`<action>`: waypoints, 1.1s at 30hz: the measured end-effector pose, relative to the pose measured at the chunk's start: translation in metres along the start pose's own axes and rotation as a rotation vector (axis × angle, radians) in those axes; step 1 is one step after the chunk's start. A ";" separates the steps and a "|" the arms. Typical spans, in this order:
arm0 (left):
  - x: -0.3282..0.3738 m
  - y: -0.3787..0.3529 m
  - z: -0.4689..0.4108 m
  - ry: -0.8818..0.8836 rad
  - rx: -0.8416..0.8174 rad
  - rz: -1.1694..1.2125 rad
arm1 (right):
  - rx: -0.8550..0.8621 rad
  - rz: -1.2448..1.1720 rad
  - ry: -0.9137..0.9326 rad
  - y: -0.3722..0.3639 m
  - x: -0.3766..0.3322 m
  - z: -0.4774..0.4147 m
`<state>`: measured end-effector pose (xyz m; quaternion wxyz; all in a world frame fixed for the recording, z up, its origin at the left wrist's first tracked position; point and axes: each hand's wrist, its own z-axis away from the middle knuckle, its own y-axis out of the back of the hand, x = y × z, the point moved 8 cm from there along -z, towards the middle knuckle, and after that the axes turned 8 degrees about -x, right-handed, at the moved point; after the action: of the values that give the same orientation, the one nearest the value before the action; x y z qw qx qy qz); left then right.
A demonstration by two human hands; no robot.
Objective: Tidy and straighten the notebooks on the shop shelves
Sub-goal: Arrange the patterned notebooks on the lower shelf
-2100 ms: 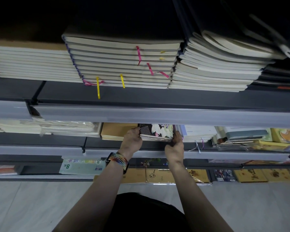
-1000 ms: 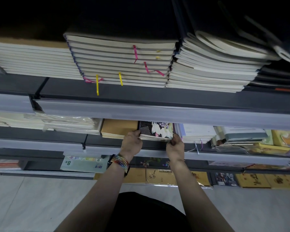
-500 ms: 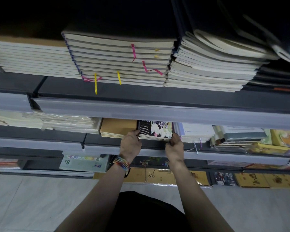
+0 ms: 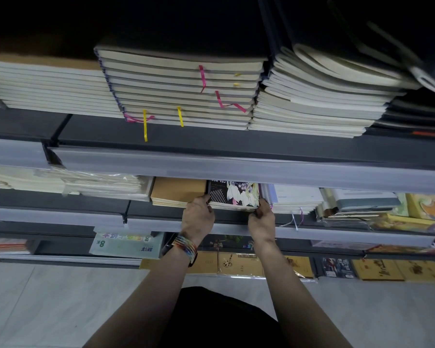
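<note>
I am squaring up the floral-cover notebook stack (image 4: 232,197) on the middle shelf (image 4: 161,209). It is lying flat between the kraft-brown notebook stack (image 4: 177,192) and the white notebook stack (image 4: 295,198), close against both.

My left hand (image 4: 197,214) is curling round the stack's front left corner and my right hand (image 4: 261,218) is pinching its front right corner. The fingers of both hands are bent tight on the pile rather than spread. I cannot tell how far my fingertips are reaching underneath, since the backs of my hands are covering them.

I am gripping at the two corners because, as I judge it, that is letting me press the covers together from both sides. It is also letting me steer the whole pile as one block instead of nudging single books.

The upper price rail (image 4: 236,169) is hiding the back half of the stack, so I am probably working by feel there. I am taking the neighbours' front edges as my line.

The pile is looking nearly straight to me, so I am guessing only a small push back and a slight twist are needed.

The ribbon markers (image 4: 296,219) are dangling from the white stack just beside my right hand. I am thinking they could catch on my knuckles and drag a book out of line.
</note>
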<state>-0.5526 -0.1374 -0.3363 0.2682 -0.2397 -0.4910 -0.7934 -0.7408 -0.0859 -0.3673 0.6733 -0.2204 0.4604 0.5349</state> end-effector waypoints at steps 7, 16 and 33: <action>0.007 0.002 0.001 -0.047 0.030 -0.055 | -0.023 0.030 -0.021 -0.002 0.001 -0.002; 0.006 0.002 0.003 -0.020 -0.010 -0.049 | -0.026 0.037 -0.027 -0.001 0.000 0.001; -0.004 0.004 0.004 0.022 0.040 0.111 | -0.016 -0.032 -0.035 0.000 0.006 -0.002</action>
<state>-0.5466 -0.1345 -0.3348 0.3220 -0.2526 -0.4897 -0.7699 -0.7417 -0.0842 -0.3730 0.6879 -0.2238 0.4409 0.5313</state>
